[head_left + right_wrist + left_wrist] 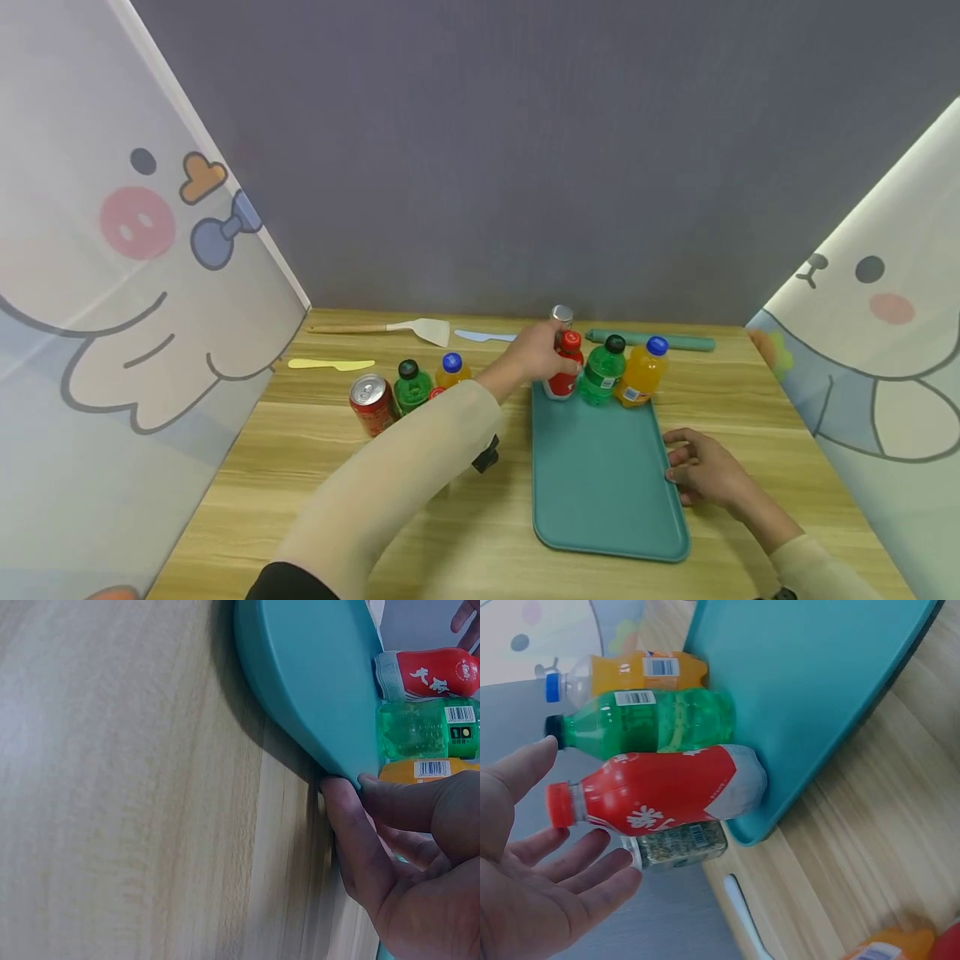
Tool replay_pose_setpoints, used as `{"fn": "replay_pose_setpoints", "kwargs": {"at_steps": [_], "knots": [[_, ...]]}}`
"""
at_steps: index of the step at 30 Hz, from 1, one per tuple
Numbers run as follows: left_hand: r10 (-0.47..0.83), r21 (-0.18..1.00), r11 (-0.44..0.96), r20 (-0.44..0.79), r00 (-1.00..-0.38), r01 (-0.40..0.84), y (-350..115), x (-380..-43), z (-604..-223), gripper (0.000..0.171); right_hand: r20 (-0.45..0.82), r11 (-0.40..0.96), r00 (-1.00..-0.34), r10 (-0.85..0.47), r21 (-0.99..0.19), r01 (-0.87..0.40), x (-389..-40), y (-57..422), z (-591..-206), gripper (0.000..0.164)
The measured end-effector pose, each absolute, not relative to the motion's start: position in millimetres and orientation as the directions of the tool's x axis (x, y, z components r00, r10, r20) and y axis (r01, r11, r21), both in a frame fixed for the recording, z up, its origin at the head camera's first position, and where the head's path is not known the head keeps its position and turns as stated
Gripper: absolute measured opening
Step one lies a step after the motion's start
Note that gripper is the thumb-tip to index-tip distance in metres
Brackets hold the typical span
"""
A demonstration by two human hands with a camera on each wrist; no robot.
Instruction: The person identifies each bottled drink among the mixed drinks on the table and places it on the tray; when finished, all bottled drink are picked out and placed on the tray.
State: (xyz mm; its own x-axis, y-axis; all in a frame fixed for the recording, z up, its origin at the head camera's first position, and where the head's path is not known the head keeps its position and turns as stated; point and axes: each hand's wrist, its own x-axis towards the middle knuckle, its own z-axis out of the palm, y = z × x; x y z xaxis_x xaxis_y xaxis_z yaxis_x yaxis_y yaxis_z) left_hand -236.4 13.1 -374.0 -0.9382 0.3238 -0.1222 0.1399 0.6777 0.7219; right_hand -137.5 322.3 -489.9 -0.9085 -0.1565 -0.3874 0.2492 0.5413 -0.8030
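A red-labelled bottle [561, 385] stands upright at the far left corner of a teal tray [607, 483]. Beside it on the tray are a green bottle [601, 377] with a black cap and an orange drink bottle [642, 375] with a blue cap. My left hand [551, 881] is spread about the red bottle's cap, fingers loose and not closed on it. The thumb lies by the green bottle's cap. At the tray's right rim, my right hand [705, 471] pinches the edge between thumb and index finger. A clear jar [682, 846] of dark bits stands behind the red bottle.
Left of the tray are a red can [372, 402], a green bottle [412, 387] and an orange bottle [453, 369], partly behind my left sleeve. A spatula [427, 330], a yellow knife [330, 364], a pale blue knife [483, 337] and a green roll [675, 342] lie farther back.
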Motion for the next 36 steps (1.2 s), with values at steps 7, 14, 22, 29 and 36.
{"fn": "replay_pose_setpoints", "kwargs": {"at_steps": [7,14,22,29,36], "knots": [[0.364,0.711,0.679,-0.111,-0.925,0.182,3.3,-225.0,-362.9,0.060,-0.392,0.549,-0.908,-0.147,-0.796,0.254,-137.3,322.6,-491.3,0.060],[0.420,0.703,0.659,-0.050,-0.906,0.267,-12.7,-205.2,-347.0,0.048,-0.387,0.541,-0.909,-0.155,-0.803,0.250,-136.5,324.7,-492.6,0.061],[0.455,0.757,0.586,-0.011,-0.891,0.290,-44.6,-176.7,-324.8,0.041,-0.397,0.529,-0.907,-0.141,-0.804,0.270,-137.9,324.1,-494.4,0.060],[0.456,0.770,0.552,0.042,-0.889,0.320,-78.8,-151.6,-323.6,0.039,-0.390,0.535,-0.909,-0.147,-0.804,0.259,-137.8,324.9,-495.0,0.060],[0.406,0.741,0.596,0.053,-0.912,0.308,-109.2,-123.6,-323.2,0.037,-0.391,0.530,-0.907,-0.155,-0.808,0.258,-137.7,324.4,-493.5,0.061]]}}
